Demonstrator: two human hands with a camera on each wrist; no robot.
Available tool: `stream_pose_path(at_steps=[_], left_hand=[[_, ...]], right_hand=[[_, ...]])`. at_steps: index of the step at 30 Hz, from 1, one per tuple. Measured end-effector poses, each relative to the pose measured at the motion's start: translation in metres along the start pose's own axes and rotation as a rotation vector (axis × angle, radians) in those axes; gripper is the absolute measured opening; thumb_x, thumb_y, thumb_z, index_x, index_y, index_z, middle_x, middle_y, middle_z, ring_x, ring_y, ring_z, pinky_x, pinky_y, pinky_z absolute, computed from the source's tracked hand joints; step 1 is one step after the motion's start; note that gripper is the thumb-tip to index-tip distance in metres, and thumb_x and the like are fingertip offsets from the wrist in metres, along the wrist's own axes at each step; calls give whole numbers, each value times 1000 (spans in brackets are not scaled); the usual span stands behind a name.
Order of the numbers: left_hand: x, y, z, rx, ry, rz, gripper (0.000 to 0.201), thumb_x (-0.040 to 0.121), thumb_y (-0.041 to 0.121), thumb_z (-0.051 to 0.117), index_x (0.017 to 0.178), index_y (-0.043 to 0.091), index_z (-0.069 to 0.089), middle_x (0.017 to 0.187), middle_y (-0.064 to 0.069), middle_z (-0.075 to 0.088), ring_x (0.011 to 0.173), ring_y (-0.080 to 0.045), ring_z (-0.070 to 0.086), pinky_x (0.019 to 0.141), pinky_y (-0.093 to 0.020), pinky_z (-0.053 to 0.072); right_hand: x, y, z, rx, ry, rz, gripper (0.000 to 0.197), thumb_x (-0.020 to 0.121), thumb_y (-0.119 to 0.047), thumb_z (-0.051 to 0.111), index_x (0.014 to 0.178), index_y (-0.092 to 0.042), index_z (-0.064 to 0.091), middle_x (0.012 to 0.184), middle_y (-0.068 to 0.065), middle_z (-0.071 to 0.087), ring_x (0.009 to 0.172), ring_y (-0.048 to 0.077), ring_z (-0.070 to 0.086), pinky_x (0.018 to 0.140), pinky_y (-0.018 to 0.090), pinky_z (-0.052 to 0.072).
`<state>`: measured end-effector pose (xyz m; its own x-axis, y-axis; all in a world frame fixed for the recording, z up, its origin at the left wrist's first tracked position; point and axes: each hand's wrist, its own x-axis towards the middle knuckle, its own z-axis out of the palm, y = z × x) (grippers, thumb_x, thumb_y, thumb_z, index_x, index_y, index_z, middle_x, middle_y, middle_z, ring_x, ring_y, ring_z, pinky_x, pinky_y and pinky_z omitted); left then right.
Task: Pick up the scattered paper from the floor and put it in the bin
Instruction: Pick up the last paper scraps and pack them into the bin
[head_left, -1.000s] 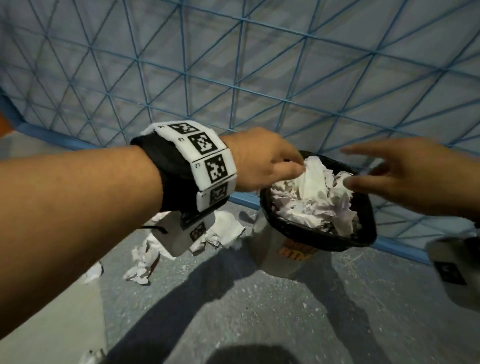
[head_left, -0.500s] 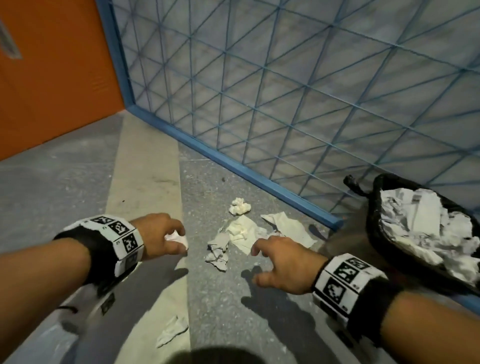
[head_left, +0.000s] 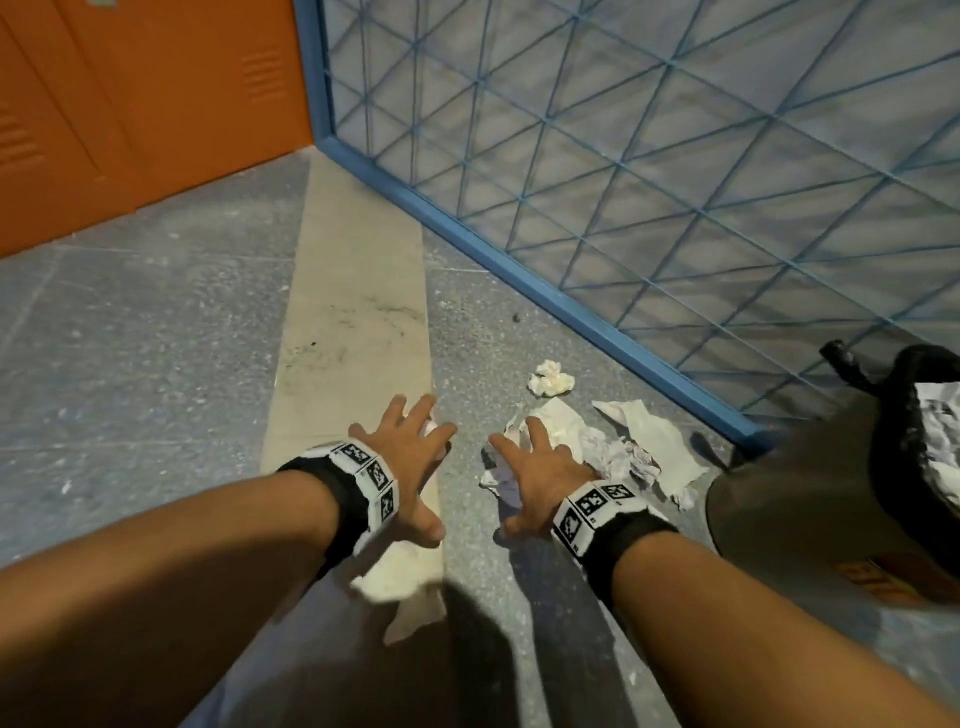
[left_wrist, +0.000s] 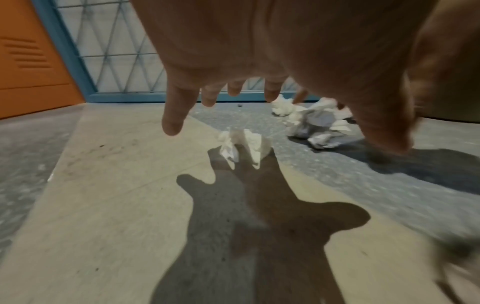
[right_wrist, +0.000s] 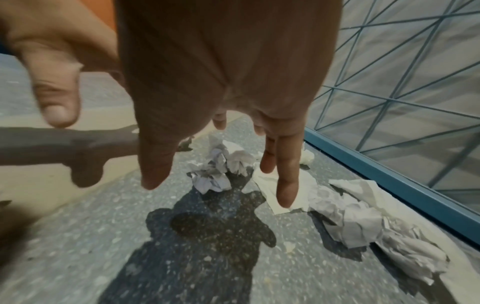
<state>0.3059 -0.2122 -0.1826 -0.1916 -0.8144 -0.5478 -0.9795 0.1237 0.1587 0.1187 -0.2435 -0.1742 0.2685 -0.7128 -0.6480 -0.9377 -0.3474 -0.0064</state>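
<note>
Orange lockers (head_left: 130, 104) fill the upper left of the head view, with a blue mesh fence (head_left: 675, 182) running down to the right. Left hand (head_left: 410, 457) sits just left of center, fingers spread and released, holding nothing. The left wrist view shows it hovering over a small paper wad (left_wrist: 244, 144) on the tan floor strip (head_left: 353, 312). Another scrap (head_left: 395, 577) lies under that wrist. Right hand (head_left: 540, 473) is just right of center, also splayed and loose, above a grey crumpled piece (right_wrist: 210, 176). More paper (head_left: 649, 441) is scattered on the floor by the fence base, plus a ball (head_left: 550, 379) further up. The bin (head_left: 883, 467), black liner stuffed with paper, is at the right edge.
</note>
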Motion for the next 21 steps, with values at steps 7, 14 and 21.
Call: stream_pose_path(at_steps=[7,14,21], left_hand=[[6,-6,35,-63,-64,95,114,45,81,61,141,35,19,147,-2,24,133,-29,26,105,-50,35],[-48,26,86,159,-2,358,64,50,60,69,104,30,53,94,4,58,80,-19,57,65,-31,46],[-29,36,77,214,-301,327,31,87,25,57,114,10,55,119,-14,58,109,-33,57,92,-39,48]], right_hand=[[10,-2,31,53,19,-47,75,72,-32,74,133,-31,30,142,7,24,123,36,39,97,49,45],[-18,-10,79,217,116,-59,35,91,-20,49,125,-22,41,133,10,33,114,32,45,93,43,46],[-45,6,79,97,-65,-166,42,89,-16,54,130,-19,42,130,13,39,111,37,54,94,46,48]])
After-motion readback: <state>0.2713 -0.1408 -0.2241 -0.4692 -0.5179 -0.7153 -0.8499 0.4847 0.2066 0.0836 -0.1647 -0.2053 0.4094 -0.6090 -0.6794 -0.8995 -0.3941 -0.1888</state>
